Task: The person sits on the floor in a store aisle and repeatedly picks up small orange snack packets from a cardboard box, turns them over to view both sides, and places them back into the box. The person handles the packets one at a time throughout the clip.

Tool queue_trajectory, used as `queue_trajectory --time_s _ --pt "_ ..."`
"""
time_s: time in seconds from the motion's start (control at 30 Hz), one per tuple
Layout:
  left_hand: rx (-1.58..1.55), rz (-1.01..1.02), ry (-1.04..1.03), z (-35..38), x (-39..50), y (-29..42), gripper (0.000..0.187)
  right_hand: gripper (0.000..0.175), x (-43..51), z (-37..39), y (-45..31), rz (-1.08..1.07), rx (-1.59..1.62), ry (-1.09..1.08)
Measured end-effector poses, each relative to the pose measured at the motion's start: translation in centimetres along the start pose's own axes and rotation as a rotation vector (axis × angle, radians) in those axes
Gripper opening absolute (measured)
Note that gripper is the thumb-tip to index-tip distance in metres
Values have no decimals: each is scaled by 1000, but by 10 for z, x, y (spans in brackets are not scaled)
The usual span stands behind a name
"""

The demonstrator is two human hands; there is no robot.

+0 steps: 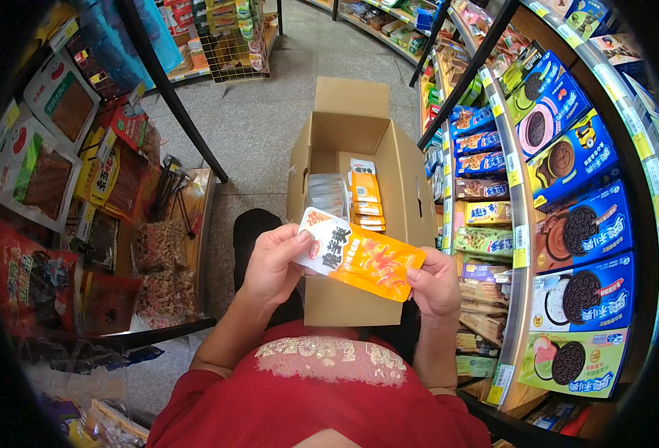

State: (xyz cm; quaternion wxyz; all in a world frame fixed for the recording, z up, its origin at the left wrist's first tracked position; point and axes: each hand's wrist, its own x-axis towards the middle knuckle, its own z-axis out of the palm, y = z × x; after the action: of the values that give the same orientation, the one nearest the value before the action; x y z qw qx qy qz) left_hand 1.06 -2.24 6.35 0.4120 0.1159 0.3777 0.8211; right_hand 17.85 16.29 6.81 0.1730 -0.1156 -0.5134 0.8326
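Note:
Stretched flat between my two hands is an orange-and-white snack pouch [366,255], its printed front facing up. My left hand [280,260] pinches the white end, thumb on top. At the orange end, the lower corner is held by my right hand [435,283]. Beneath the pouch an open cardboard box [411,190] stands on the floor with its flaps spread. Inside it, a row of orange pouches [366,187] overlaps along the right, beside a stack of silvery-white packets [327,190]. The held pouch hides the box's near part.
Shelves on the right hold blue cookie boxes [584,227] and smaller biscuit packs [482,187] behind a price-tag rail [520,235]. To the left are bagged snacks [43,168] and a black metal post [172,95]. A wire-mesh rack [237,56] stands beyond the tiled floor [276,129].

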Motion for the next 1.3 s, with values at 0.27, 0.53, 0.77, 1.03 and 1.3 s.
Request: queue_trajectory --time_s 0.27,0.53,0.77,1.03,1.3 --pt "11 -20 -85 -1 -5 7 19 26 2 2 1 -23 78 16" --pt "9 -26 -43 -5 -1 4 18 30 5 0 0 6 77 18" --pt "8 -62 -79 -9 1 8 18 30 3 0 -8 47 71 17" --pt "56 -52 -78 -14 1 15 17 26 3 4 -20 40 43 -14" --pt "371 52 -27 -10 -5 20 11 14 -7 7 -26 -87 -207 118"
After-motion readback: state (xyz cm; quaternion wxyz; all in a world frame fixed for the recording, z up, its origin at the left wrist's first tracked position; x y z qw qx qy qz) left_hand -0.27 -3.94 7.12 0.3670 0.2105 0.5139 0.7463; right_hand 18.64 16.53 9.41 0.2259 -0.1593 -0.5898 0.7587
